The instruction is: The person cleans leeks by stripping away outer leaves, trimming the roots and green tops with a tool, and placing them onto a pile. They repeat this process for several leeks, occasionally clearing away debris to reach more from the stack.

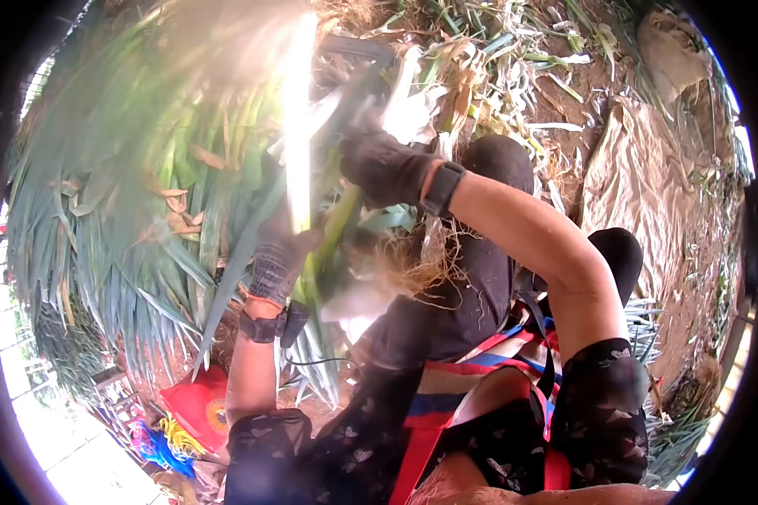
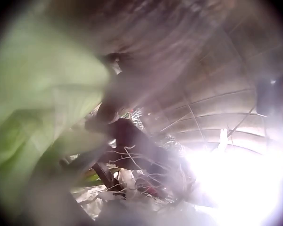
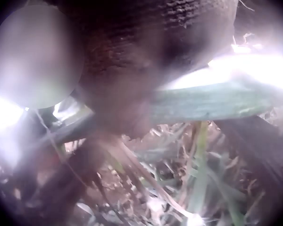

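Note:
My left hand [image 1: 282, 257], in a dark grey knitted glove with an orange cuff, grips a leek [image 1: 307, 282] around its green part. Its leaf ends hang below that wrist. Close by on the right, my right hand [image 1: 385, 171] wears a dark glove and holds a green length of leek that runs up between both hands. In the right wrist view that green length [image 3: 207, 101] sticks out sideways from under the glove. Stringy roots [image 1: 425, 265] lie over the dark trouser leg. Glare and blur hide the fingertips of both hands.
A large heap of leeks [image 1: 135, 219] fills the left side. Stripped leaves [image 1: 488, 76] litter the soil at the top. A dark bar frame [image 1: 358, 48] stands beyond the right hand. Beige cloth [image 1: 636, 177] lies at right, and a red bag [image 1: 200, 408] sits lower left.

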`<state>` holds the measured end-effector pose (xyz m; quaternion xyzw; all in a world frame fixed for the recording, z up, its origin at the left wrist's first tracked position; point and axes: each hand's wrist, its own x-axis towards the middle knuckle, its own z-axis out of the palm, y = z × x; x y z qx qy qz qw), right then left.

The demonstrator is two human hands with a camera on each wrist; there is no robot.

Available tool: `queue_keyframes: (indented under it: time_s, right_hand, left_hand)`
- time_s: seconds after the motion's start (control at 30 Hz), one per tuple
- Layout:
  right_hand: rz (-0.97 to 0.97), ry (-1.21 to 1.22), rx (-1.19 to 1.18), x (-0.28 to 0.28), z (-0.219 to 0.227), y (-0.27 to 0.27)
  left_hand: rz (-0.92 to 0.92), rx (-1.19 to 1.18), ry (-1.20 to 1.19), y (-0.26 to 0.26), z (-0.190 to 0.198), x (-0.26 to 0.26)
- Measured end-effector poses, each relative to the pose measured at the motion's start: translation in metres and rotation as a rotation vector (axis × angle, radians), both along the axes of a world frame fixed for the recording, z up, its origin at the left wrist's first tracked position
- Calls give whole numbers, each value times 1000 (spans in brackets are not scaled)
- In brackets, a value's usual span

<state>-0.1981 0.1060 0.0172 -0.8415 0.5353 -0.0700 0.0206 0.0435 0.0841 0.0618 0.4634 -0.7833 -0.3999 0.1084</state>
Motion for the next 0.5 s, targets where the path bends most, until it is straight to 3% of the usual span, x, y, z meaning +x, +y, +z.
queue_keyframes:
  time_s: [0.03, 0.13, 0.2, 0.23, 0.3, 0.33, 0.37, 0.4, 0.43, 0.47, 0.5]
  right_hand:
    - [-4, 22, 9, 0, 44, 12]
    - [-66, 139, -153, 10, 51, 15]
    - [-116, 94, 76, 1, 81, 13]
    - [-179, 46, 60, -9, 94, 10]
    - [-364, 127, -231, -46, 86, 0]
    - [-491, 253, -506, -75, 71, -6]
    - [-572, 127, -629, -91, 78, -11]
    - [-566, -25, -723, -103, 82, -15]
    - [-541, -178, -821, -115, 86, -19]
    - [-425, -351, -886, -126, 86, -23]
    - [-464, -401, -770, -138, 71, -26]
  left_hand:
    - [-38, 20, -1, 1, 4, -6]
    - [-219, 109, -33, 7, 41, -31]
    - [-289, -30, -88, 4, 47, -34]
    - [-318, -105, -116, 2, 49, -33]
    - [-330, -132, -137, -1, 43, -23]
    - [-322, -84, -134, -1, 27, -8]
    - [-319, -38, -131, -3, 12, 5]
    - [-305, 36, -33, 4, 34, -6]
    - [-291, 112, 64, 11, 56, -16]
    - [-275, 131, 13, 8, 45, -6]
    - [-259, 152, -37, 7, 38, 4]
